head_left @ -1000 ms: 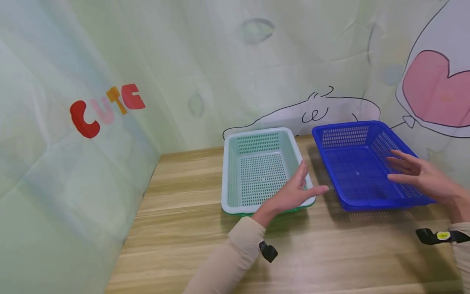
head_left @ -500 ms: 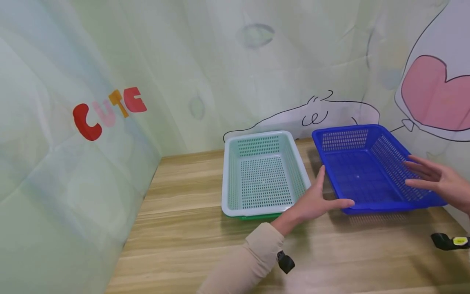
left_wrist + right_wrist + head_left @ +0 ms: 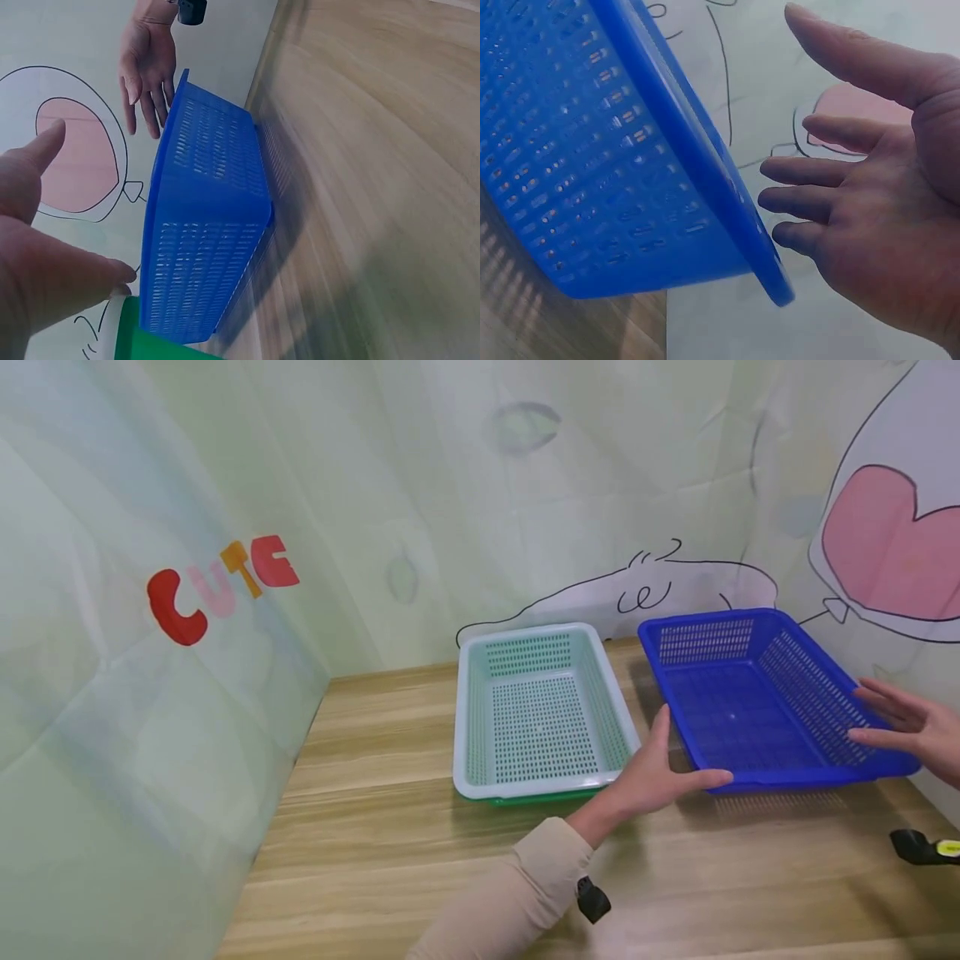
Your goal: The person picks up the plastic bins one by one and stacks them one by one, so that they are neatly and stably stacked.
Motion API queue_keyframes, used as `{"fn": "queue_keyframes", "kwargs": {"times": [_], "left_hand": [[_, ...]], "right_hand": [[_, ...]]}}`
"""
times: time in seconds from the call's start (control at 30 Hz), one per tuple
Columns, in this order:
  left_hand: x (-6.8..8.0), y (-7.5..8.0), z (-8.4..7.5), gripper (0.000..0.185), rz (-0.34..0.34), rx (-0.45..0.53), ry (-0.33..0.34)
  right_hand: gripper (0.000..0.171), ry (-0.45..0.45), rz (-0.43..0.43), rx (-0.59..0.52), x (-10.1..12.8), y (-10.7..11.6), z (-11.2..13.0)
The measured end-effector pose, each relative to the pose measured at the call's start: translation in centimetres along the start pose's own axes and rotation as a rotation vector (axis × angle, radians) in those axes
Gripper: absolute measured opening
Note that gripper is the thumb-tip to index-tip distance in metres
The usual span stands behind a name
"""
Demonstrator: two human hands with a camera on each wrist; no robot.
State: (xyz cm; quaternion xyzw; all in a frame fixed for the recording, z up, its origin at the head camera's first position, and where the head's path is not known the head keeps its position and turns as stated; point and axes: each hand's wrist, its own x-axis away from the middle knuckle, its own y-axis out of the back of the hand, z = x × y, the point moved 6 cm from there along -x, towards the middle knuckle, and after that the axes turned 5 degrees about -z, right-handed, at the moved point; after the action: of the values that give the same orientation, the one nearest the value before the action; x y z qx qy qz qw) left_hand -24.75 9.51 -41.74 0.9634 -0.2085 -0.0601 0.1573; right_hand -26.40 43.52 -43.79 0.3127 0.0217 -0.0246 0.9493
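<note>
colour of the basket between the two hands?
Blue, a perforated plastic basket; clearest in the head view.

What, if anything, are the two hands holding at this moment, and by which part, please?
Nothing is held. The left hand and the right hand are both open on either side of the blue basket, near its rim.

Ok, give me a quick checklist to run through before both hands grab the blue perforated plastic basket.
1. Left hand at the near left corner of the blue perforated plastic basket, fingers straight: ok.
2. Right hand beside the basket's right rim, open, not gripping: ok; the right wrist view shows a gap.
3. Blue basket holds nothing: ok.
4. Blue basket apart from the pale green perforated plastic basket: ok, a strip of wooden table shows between them.
5. Blue basket lying flat on the table: cannot tell.
6. Space behind the basket: not ok, the wall sheet is close.
</note>
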Motion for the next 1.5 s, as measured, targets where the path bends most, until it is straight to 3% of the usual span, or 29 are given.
{"fn": "queue_keyframes", "kwargs": {"times": [0.23,0.57,0.73,0.93,1.0,1.2,1.3,1.5], "left_hand": [[-0.2,-1.2,0.7,0.107,-0.026,-0.017,0.05],[-0.2,-2.5,1.8,0.103,-0.158,-0.073,0.128],[-0.5,-3.4,2.4,0.102,-0.204,-0.048,0.116],[-0.9,-3.8,3.3,0.096,-0.229,0.013,0.103],[-1.0,-4.1,3.5,0.095,-0.215,0.039,0.085],[-1.4,-4.5,3.6,0.09,-0.164,0.086,0.058],[-1.5,-4.6,3.7,0.089,-0.148,0.102,0.074],[-1.7,-5.0,3.9,0.088,-0.113,0.138,0.074]], "right_hand": [[0.097,-0.031,-0.027,0.119,0.8,0.7,-1.2],[0.089,-0.015,-0.056,0.001,1.5,0.3,-3.7],[0.085,0.013,-0.046,-0.041,1.9,-0.1,-4.8],[0.081,-0.045,0.004,-0.11,1.8,-0.3,-5.7],[0.078,-0.045,0.019,-0.217,1.8,-0.4,-6.0],[0.075,0.136,0.098,-0.769,2.2,-0.7,-5.4],[0.076,0.176,0.129,-0.828,2.2,-0.8,-5.2],[0.076,0.157,0.122,-0.796,2.2,-0.9,-5.4]]}}
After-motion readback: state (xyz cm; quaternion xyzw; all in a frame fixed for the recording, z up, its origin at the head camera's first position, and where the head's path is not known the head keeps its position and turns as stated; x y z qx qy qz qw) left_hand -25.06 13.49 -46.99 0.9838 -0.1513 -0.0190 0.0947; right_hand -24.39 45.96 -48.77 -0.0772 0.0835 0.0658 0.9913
